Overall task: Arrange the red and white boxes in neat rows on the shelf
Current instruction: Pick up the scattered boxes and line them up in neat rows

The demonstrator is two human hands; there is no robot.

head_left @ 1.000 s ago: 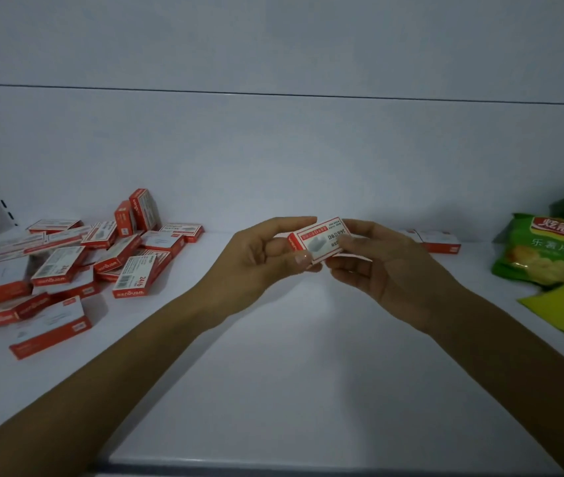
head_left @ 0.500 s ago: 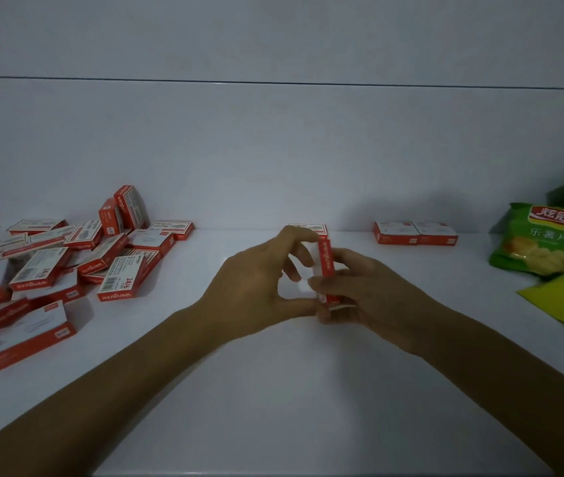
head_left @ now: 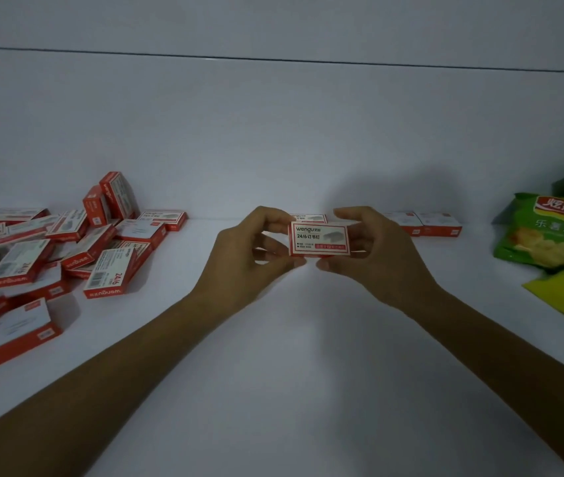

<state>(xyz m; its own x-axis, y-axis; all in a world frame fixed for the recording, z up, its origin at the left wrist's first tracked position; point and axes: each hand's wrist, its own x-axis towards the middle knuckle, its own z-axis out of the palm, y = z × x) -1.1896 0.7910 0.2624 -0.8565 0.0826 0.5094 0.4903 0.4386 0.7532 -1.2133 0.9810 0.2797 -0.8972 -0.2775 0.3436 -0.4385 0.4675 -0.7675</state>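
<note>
Box (head_left: 319, 238) turned since half second ago: was edge-on, now label faces me. Held mid-air above shelf (head_left: 291, 356), left hand (head_left: 253, 251) pinching at 9 o'clock, right hand (head_left: 373, 249) at 3, I judge squaring it for row (head_left: 421, 224) at 2. Jumbled pile (head_left: 67, 249) at 9. Snack bags (head_left: 552, 232) at 3; contents unseen.

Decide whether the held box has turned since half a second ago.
Yes. The box, edge-on then, now shows its printed face to the camera, held level between both hands in front of the back-wall row.
</note>
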